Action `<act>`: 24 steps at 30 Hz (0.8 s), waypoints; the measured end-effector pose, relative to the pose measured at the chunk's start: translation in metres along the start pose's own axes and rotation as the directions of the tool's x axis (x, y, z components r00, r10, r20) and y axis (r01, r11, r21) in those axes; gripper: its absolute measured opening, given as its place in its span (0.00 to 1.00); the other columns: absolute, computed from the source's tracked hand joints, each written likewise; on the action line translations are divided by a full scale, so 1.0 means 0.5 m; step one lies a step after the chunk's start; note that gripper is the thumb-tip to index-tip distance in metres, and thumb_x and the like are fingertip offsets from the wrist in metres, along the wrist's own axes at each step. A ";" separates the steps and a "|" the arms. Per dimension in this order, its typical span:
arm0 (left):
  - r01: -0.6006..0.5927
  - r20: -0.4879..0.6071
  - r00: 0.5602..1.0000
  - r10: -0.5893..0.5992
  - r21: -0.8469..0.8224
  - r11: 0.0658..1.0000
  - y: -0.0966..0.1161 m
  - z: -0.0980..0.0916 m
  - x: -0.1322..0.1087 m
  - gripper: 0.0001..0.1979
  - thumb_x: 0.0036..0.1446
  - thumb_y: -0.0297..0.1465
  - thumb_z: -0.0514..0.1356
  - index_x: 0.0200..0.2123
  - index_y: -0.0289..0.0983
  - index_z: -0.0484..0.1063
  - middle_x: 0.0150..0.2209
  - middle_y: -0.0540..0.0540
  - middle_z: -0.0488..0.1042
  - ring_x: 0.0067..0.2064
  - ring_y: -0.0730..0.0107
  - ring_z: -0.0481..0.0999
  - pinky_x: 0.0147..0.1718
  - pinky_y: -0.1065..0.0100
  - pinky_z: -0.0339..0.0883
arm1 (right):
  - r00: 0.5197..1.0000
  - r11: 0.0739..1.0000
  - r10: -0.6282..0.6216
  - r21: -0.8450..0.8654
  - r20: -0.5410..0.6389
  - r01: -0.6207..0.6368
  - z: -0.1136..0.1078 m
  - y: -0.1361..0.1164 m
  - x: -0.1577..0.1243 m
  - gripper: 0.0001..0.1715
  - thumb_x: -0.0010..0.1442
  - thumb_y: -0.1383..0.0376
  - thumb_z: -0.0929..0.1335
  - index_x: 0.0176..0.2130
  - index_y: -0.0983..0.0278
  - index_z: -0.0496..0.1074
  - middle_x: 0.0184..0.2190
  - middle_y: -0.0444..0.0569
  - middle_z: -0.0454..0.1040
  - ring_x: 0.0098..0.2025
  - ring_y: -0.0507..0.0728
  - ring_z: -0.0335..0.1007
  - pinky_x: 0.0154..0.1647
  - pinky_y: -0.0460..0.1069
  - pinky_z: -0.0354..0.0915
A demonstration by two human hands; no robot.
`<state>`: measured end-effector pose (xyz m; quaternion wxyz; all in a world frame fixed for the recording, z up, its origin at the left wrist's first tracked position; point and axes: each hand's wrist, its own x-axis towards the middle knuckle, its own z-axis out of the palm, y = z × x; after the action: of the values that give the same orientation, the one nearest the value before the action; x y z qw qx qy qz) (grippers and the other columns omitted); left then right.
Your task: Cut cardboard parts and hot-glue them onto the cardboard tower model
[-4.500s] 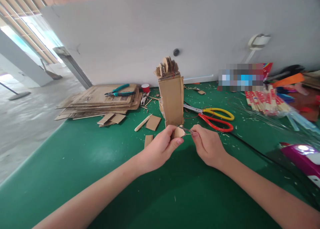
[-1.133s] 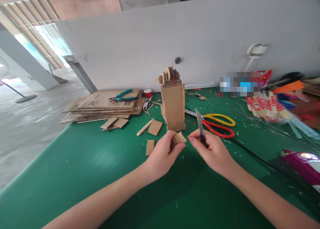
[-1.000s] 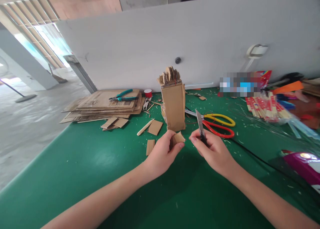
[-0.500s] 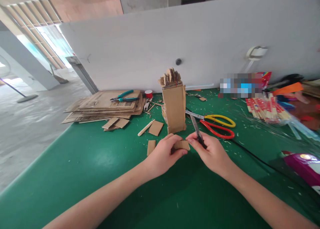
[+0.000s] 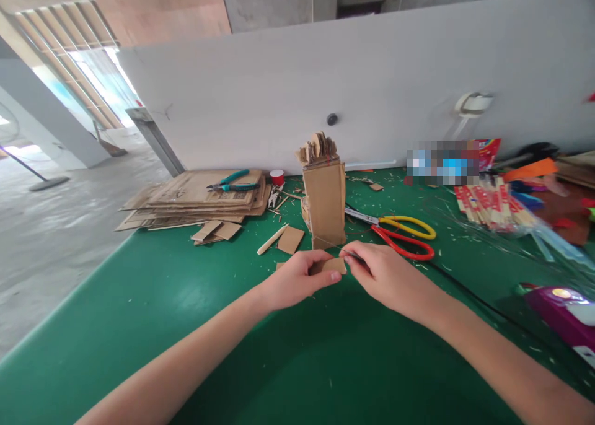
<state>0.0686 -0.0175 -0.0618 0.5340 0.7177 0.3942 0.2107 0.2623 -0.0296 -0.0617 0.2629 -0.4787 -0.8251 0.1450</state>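
Observation:
My left hand (image 5: pixel 297 281) pinches a small brown cardboard piece (image 5: pixel 330 266) between thumb and fingers, low over the green table. Right beside it, my right hand (image 5: pixel 379 267) is closed around a knife (image 5: pixel 329 244) with a thin metal blade. The blade appears nearly edge-on, pointing left above the cardboard piece; my fingers cover most of the dark handle. Just behind both hands stands an upright cardboard structure (image 5: pixel 325 205) topped with ragged cardboard layers. A flat cardboard square (image 5: pixel 290 240) and a wooden stick (image 5: pixel 273 239) lie left of its base.
Scissors with yellow and red handles (image 5: pixel 406 239) lie to the right. Teal-handled pliers (image 5: pixel 235 182) rest on stacked cardboard sheets (image 5: pixel 186 192) at back left. A purple device (image 5: pixel 558 313) sits at far right, near a black cable (image 5: pixel 483 298). A grey panel (image 5: pixel 260 103) borders the table's back.
The knife has swung from pointing up to lying nearly flat, pointing left. My right hand has turned over and moved slightly left, while my left hand and the cardboard piece have shifted slightly left.

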 end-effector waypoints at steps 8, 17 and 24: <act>0.045 -0.001 0.999 -0.045 -0.113 0.993 -0.013 -0.020 0.006 0.18 0.55 0.46 0.57 0.32 0.34 0.65 0.21 0.57 0.50 0.22 0.81 0.52 0.19 0.74 0.49 | 0.997 0.994 -0.075 -0.081 -0.015 0.074 0.024 0.014 0.021 0.12 0.64 0.67 0.59 0.41 0.63 0.70 0.35 0.50 0.76 0.36 0.56 0.73 0.33 0.50 0.65; 0.059 0.002 0.998 -0.059 -0.154 0.986 -0.019 -0.015 0.009 0.19 0.54 0.46 0.58 0.33 0.34 0.66 0.21 0.58 0.51 0.21 0.80 0.52 0.18 0.74 0.48 | 0.999 1.000 -0.021 -0.015 -0.025 0.021 0.053 0.030 0.013 0.07 0.64 0.66 0.58 0.38 0.62 0.63 0.30 0.47 0.72 0.30 0.54 0.70 0.29 0.49 0.61; -0.024 -0.075 0.997 0.034 0.135 0.991 -0.028 -0.026 0.012 0.19 0.57 0.43 0.56 0.45 0.35 0.68 0.23 0.54 0.60 0.23 0.77 0.58 0.22 0.72 0.54 | 0.999 0.993 0.011 -0.116 -0.046 -0.016 0.047 0.044 0.011 0.08 0.65 0.65 0.58 0.39 0.62 0.64 0.32 0.47 0.74 0.31 0.55 0.71 0.28 0.48 0.59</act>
<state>0.0578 -0.0034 -0.0711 0.4658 0.7490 0.4173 0.2189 0.2622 -0.0136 -0.0900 0.2521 -0.5020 -0.8227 0.0878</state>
